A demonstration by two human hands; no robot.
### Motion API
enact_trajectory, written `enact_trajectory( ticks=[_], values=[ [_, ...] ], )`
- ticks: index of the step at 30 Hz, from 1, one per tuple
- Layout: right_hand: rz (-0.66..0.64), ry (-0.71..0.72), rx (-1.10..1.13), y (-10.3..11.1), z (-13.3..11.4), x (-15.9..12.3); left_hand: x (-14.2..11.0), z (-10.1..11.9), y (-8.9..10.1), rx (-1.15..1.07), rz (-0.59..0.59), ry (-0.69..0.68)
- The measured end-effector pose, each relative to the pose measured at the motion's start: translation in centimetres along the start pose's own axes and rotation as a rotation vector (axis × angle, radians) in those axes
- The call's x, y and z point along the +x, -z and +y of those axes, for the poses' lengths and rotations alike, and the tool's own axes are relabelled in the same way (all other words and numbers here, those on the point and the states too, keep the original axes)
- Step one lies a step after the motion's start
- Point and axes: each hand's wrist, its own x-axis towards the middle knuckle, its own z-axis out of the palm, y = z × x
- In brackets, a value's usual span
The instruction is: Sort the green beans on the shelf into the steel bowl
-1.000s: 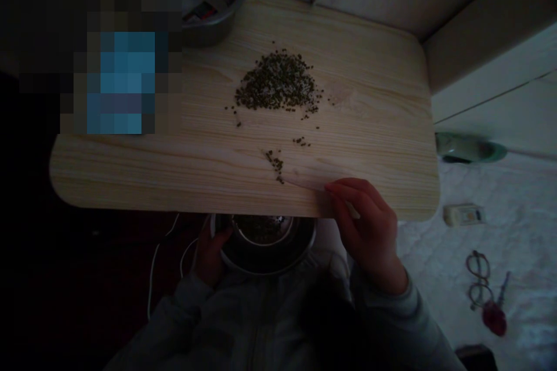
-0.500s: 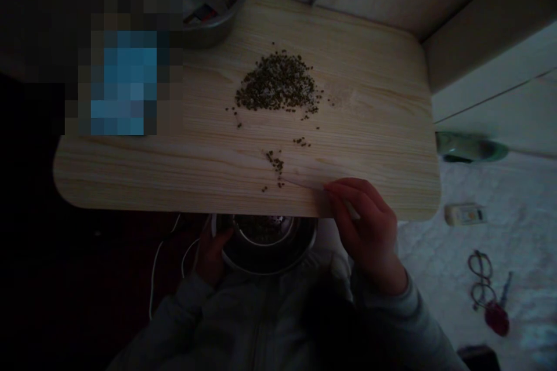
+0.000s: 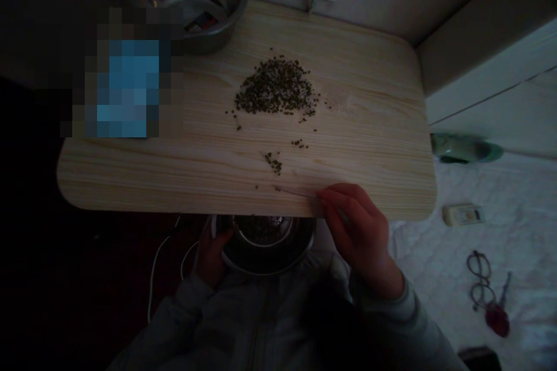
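My right hand (image 3: 359,232) is closed in a pinch on a thin stick (image 3: 298,193), which lies low over the table near its front edge. At the stick's far tip are a couple of small dark beans or seeds. A small cluster of them (image 3: 274,163) sits just beyond, and a larger pile (image 3: 276,87), with paler grains among it, is further back. Under the table edge my left hand (image 3: 213,255) grips the left rim of a metal bowl (image 3: 267,264). Dark grains show inside the bowl; the tabletop hides its far part.
A large steel basin (image 3: 217,37) stands at the back left of the wooden table (image 3: 369,145), beside a blurred-out blue area. On the white quilted bedding to the right lie a green bottle (image 3: 467,148), a pale remote-like device (image 3: 463,214) and a cord with a red end (image 3: 496,320).
My right hand and the stick have moved slightly left and toward the front edge. A few beans near the stick's tip have shifted toward that edge. My left hand stays on the bowl.
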Motion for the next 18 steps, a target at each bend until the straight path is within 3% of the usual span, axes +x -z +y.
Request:
enact_trajectory(
  ticks=[11, 18],
  values=[
    [-0.047, -0.07, 0.16, -0.5, 0.3, 2.3, 0.3, -0.9, -0.1, -0.013, 0.029, 0.001],
    [-0.024, -0.142, 0.205, -1.6, 0.1, 2.9, 0.4, -0.7, -0.4, -0.166, 0.003, -0.007]
  ],
)
